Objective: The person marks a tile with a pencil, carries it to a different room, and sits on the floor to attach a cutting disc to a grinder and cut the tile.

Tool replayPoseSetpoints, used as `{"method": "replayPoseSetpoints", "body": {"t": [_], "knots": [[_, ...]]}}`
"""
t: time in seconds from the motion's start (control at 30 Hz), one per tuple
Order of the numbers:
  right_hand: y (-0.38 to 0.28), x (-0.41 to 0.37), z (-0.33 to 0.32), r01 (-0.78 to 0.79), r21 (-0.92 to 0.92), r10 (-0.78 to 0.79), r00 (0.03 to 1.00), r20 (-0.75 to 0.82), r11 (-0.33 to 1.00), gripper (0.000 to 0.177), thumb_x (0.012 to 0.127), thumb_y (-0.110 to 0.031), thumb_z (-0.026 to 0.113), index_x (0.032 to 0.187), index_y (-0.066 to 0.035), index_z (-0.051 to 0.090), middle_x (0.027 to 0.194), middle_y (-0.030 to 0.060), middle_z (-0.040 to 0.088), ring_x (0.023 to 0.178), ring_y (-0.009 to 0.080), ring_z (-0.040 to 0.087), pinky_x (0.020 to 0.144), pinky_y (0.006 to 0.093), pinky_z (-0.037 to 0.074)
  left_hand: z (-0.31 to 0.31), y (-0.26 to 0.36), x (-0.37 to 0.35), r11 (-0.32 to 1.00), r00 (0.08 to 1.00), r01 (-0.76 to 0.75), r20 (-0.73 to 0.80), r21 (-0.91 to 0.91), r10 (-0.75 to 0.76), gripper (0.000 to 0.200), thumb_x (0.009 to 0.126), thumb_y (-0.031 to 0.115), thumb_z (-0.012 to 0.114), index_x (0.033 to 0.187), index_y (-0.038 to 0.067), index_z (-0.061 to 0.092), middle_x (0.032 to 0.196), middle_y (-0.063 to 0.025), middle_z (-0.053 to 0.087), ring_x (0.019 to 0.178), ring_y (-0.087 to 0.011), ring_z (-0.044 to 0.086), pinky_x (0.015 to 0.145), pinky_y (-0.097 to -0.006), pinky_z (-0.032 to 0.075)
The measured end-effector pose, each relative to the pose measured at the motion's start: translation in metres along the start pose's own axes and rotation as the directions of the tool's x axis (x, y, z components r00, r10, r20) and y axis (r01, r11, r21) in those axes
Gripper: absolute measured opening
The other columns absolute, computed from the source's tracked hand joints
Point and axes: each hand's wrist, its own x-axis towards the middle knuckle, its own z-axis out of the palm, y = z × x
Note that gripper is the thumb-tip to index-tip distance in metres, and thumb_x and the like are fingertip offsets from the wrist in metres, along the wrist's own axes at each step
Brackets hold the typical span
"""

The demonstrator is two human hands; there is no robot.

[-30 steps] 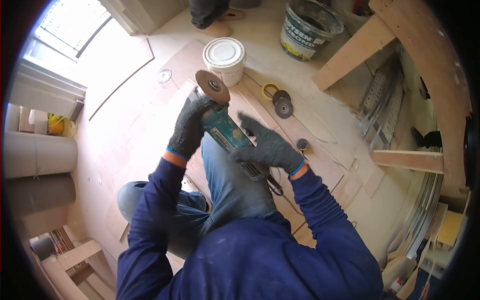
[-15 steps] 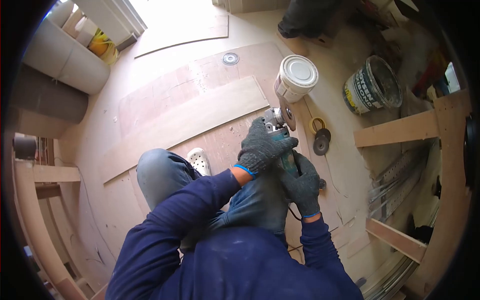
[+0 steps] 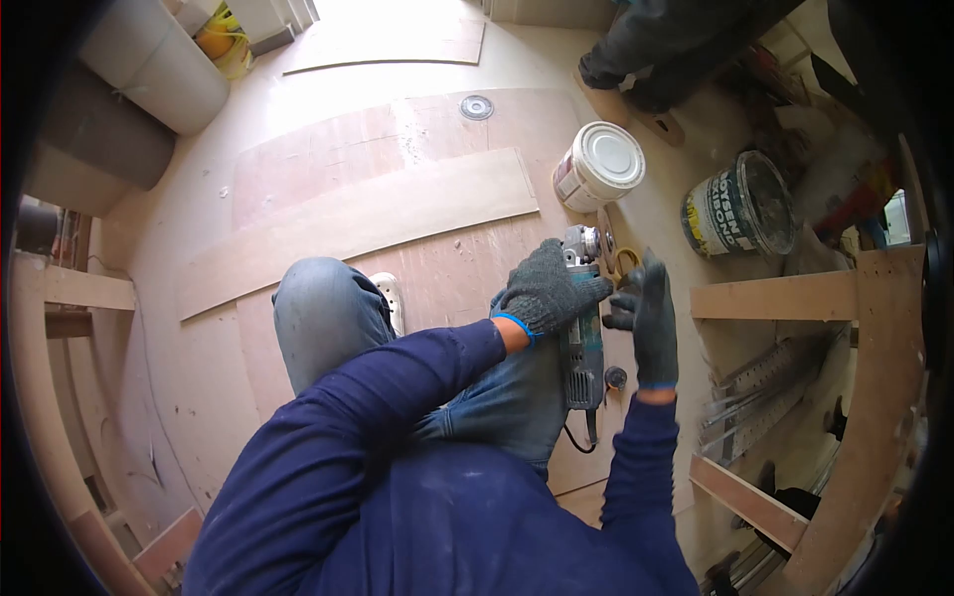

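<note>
My left hand [image 3: 552,288], in a dark knit glove, is wrapped round the front of a teal angle grinder [image 3: 584,343]. The grinder stands upright in the view beside my bent leg, its disc [image 3: 607,234] at the far end and its cord trailing from the near end. To its right is my right hand [image 3: 653,323], gloved too, raised off the tool with the fingers apart and nothing in them. Partly behind its fingers shows a yellow tape roll [image 3: 624,263]. A small dark round object [image 3: 615,377] lies beside the grinder's body.
A lidded white bucket [image 3: 599,167] stands just beyond the grinder, with a dark labelled bucket [image 3: 737,207] to its right. Another person's legs [image 3: 686,50] are behind them. A long board [image 3: 368,233] and a loose disc [image 3: 477,106] lie ahead. Wooden frames [image 3: 775,296] flank me.
My right hand has let go of the grinder and moved right, its fingers opening. The left hand still holds the tool, which now shows its whole body. The view has shifted slightly.
</note>
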Motion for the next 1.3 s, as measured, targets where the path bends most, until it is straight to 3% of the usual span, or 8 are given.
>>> {"method": "replayPoseSetpoints", "body": {"t": [0.13, 0.2, 0.3, 0.47, 0.57, 0.9, 1.0, 1.3], "knots": [[-0.027, 0.053, 0.013, -0.245, -0.189, 0.283, 0.936, 0.208, 0.951, 0.064, 0.097, -0.052, 0.062, 0.142, -0.008, 0.051, 0.124, 0.014, 0.061, 0.101, 0.0211, 0.066, 0.075, 0.0334, 0.058, -0.002, 0.003, -0.001, 0.996, 0.997, -0.072, 0.021, 0.062, 0.071, 0.078, 0.067, 0.056, 0.083, 0.114, -0.002, 0.061, 0.103, -0.022, 0.07, 0.097, -0.0351, 0.071, 0.087, -0.043, 0.055], [-0.014, 0.073, 0.005, 0.707, -0.696, -0.162, 0.706, 0.689, 0.124, 0.073, 0.088, -0.047, 0.074, 0.142, -0.005, 0.049, 0.131, 0.0188, 0.059, 0.11, 0.0265, 0.065, 0.086, 0.0367, 0.057, 0.001, 0.001, 0.003, 0.995, 0.998, -0.059, 0.027, 0.081, 0.057, 0.079, 0.067, 0.057, 0.083, 0.115, -0.002, 0.061, 0.103, -0.0226, 0.07, 0.098, -0.0354, 0.071, 0.088, -0.0436, 0.055], [-0.017, 0.069, 0.003, 0.44, -0.441, -0.239, 0.866, 0.439, 0.783, 0.071, 0.088, -0.035, 0.075, 0.144, -0.002, 0.047, 0.134, 0.0204, 0.058, 0.117, 0.0283, 0.063, 0.097, 0.0363, 0.053, 0.007, -0.004, 0.014, 0.99, 0.995, -0.097, 0.033, 0.105, 0.094, 0.083, 0.067, 0.061, 0.082, 0.118, 0.0, 0.062, 0.103, -0.0224, 0.07, 0.098, -0.0369, 0.07, 0.088, -0.0443, 0.055], [-0.031, 0.086, -0.006, -0.1, -0.068, 0.12, 0.875, 0.47, 0.993, 0.072, 0.088, -0.045, 0.073, 0.139, 0.0, 0.05, 0.133, 0.0163, 0.061, 0.114, 0.0226, 0.064, 0.093, 0.0391, 0.052, -0.003, 0.003, 0.006, 0.993, 0.999, -0.02, 0.035, 0.113, 0.016, 0.081, 0.067, 0.068, 0.08, 0.114, 0.003, 0.066, 0.109, -0.0211, 0.069, 0.104, -0.038, 0.069, 0.09, -0.0444, 0.054], [-0.048, 0.091, 0.014, 0.495, -0.651, -0.066, 0.821, 0.567, 0.575, 0.068, 0.088, -0.044, 0.074, 0.135, 0.001, 0.054, 0.127, 0.0138, 0.063, 0.108, 0.0219, 0.066, 0.089, 0.0389, 0.053, -0.01, 0.014, 0.0, 0.99, 0.997, -0.062, 0.053, 0.124, 0.056, 0.081, 0.068, 0.07, 0.079, 0.114, 0.004, 0.067, 0.11, -0.022, 0.067, 0.107, -0.0378, 0.068, 0.092, -0.0444, 0.053], [-0.068, 0.072, 0.045, -0.123, -0.235, 0.218, 0.873, 0.436, 0.964, 0.059, 0.099, -0.043, 0.059, 0.145, -0.006, 0.051, 0.135, 0.0099, 0.056, 0.115, 0.0242, 0.062, 0.097, 0.035, 0.049, -0.017, -0.001, -0.009, 0.971, 0.976, -0.207, -0.045, 0.116, 0.214, 0.06, 0.073, 0.05, 0.073, 0.112, 0.005, 0.068, 0.101, -0.0257, 0.069, 0.094, -0.0409, 0.069, 0.086, -0.048, 0.053], [-0.005, 0.124, 0.054, 0.741, -0.493, -0.343, 0.658, 0.67, 0.457, 0.051, 0.097, -0.038, 0.062, 0.135, -0.005, 0.059, 0.129, 0.0112, 0.061, 0.11, 0.0235, 0.063, 0.095, 0.0342, 0.049, -0.015, -0.002, -0.012, 0.993, 0.994, -0.082, -0.067, 0.088, 0.088, 0.065, 0.074, 0.053, 0.074, 0.111, 0.0, 0.065, 0.102, -0.0275, 0.069, 0.097, -0.0409, 0.069, 0.087, -0.0473, 0.053], [0.008, 0.103, 0.064, 0.481, -0.241, -0.377, 0.847, 0.374, 0.843, 0.028, 0.095, -0.02, 0.064, 0.115, -0.001, 0.066, 0.11, 0.0102, 0.068, 0.101, 0.019, 0.063, 0.089, 0.0315, 0.049, 0.001, -0.014, 0.002, 0.988, 0.971, -0.138, -0.188, 0.062, 0.148, 0.061, 0.074, 0.053, 0.074, 0.102, 0.0, 0.068, 0.095, -0.025, 0.071, 0.09, -0.0418, 0.071, 0.082, -0.0492, 0.056]]}}
